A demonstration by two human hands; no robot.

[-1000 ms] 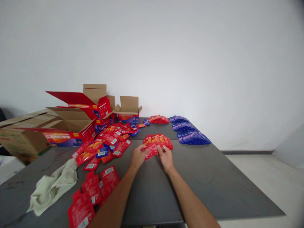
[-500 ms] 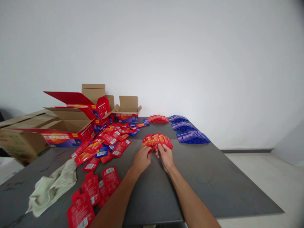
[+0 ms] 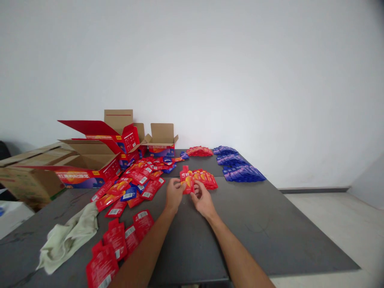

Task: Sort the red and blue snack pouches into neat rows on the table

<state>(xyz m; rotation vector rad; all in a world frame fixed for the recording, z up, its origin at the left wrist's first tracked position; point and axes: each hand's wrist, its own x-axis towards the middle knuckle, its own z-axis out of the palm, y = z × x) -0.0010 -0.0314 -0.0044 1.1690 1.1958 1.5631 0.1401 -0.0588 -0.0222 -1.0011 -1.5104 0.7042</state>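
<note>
Between my two hands a red spouted pouch (image 3: pixel 187 180) stands upright, its orange-fruit front facing me. My left hand (image 3: pixel 174 196) pinches its left edge. On the lower right edge are the fingers of my right hand (image 3: pixel 204 199). Just behind and to the right lies an overlapping row of red pouches (image 3: pixel 207 178), its left end partly hidden by the held one. Left of my hands spreads a loose pile of red and blue pouches (image 3: pixel 139 176). Several red pouches (image 3: pixel 115 240) lie back side up near my left forearm, which covers some of them.
Fanned stacks of blue pouches (image 3: pixel 243 173) line the right edge of the dark table (image 3: pixel 270 228). A red stack (image 3: pixel 199 151) sits at the back. Open printed cartons (image 3: pixel 90 170) and a small open box (image 3: pixel 162 149) stand left, near a crumpled cloth (image 3: pixel 70 238).
The red pouch has come up from low between my hands to upright, at the row's left end. My left hand has moved slightly left and up. The view has shifted slightly.
</note>
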